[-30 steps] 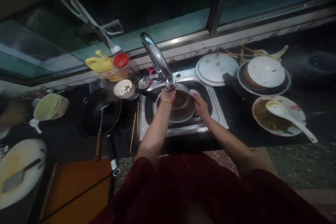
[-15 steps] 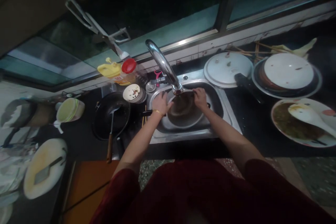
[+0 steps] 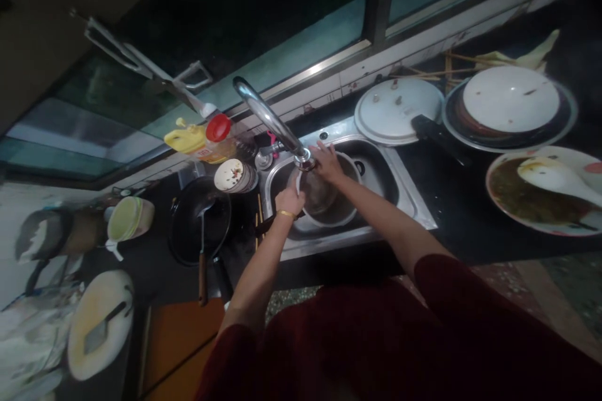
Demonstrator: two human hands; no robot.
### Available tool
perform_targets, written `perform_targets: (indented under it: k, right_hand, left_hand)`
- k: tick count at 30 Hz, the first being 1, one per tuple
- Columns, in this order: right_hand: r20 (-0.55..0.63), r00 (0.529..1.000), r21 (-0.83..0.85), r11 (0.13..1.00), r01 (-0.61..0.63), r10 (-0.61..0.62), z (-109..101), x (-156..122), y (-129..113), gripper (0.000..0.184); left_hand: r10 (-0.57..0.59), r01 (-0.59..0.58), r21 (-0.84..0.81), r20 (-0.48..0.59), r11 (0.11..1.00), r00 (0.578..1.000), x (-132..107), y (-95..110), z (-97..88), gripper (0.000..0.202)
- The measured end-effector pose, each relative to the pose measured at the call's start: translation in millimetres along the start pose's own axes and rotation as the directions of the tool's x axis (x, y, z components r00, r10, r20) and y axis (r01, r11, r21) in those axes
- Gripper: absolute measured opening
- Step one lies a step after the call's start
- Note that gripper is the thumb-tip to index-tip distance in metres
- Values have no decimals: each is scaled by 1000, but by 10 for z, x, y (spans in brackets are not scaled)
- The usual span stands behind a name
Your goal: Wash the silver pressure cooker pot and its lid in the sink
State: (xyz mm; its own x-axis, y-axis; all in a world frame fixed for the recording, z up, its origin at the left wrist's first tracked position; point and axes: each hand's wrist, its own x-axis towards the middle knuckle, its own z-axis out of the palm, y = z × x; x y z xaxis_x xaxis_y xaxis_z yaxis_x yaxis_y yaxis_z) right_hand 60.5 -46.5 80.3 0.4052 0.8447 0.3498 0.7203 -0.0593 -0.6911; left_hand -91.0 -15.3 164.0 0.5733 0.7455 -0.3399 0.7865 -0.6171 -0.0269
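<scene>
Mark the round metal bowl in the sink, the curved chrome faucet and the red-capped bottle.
round metal bowl (image 3: 324, 200), head view, inner wall.
curved chrome faucet (image 3: 270, 119), head view, middle of the neck.
red-capped bottle (image 3: 219, 127), head view, the red cap.

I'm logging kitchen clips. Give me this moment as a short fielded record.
Place: steel sink under a curved faucet
Left hand: grips the left rim of the metal pot in the sink
Right hand: on the pot's far rim, by the faucet's spout; grip unclear
Left of sink: black wok, stacked bowls
Right of sink: white lid, plate of food with ladle
</scene>
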Motion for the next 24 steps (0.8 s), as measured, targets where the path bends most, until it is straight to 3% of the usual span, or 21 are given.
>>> perform_targets:
  k: [3,6,10,12,17,19,22,24]
  right_hand:
    - [-49,970,-38,970,-239,237,-112,-39,332,49]
    - [-15,885,-123,877,-464,466,-271,-225,629,51]
    - [139,762,-347,752,-561,633,-477,-606,713,43]
    - [217,716,-486,709,-511,664,-582,-819,605,40]
    - [454,706,-588,778,-221,543,-867,-1308,162,31]
    - [455,763,-563,812,-153,459,-920,-1415,5,34]
    - [446,867,-426,905,-15,224,-847,-1495,-121,44]
    - [491,867,-290,954,73,83,-741,-1528,-71,43]
  left_hand:
    - [-60,59,-43,-12,997,998,-27,25,34,66]
    - [-174,173,-118,-2,978,985,-78,8,107,61]
    - [-263,256,-184,-14,949,965,-146,-34,191,60]
    - [-288,282,-209,0,937,958,-172,-40,200,62]
    - [-340,344,-328,72,880,938,-209,-87,241,59]
    - [-318,326,-422,93,846,944,-210,-135,313,58]
    - [-247,264,-548,107,793,963,-208,-206,452,58]
    - [-225,239,-581,97,778,970,-211,-239,526,58]
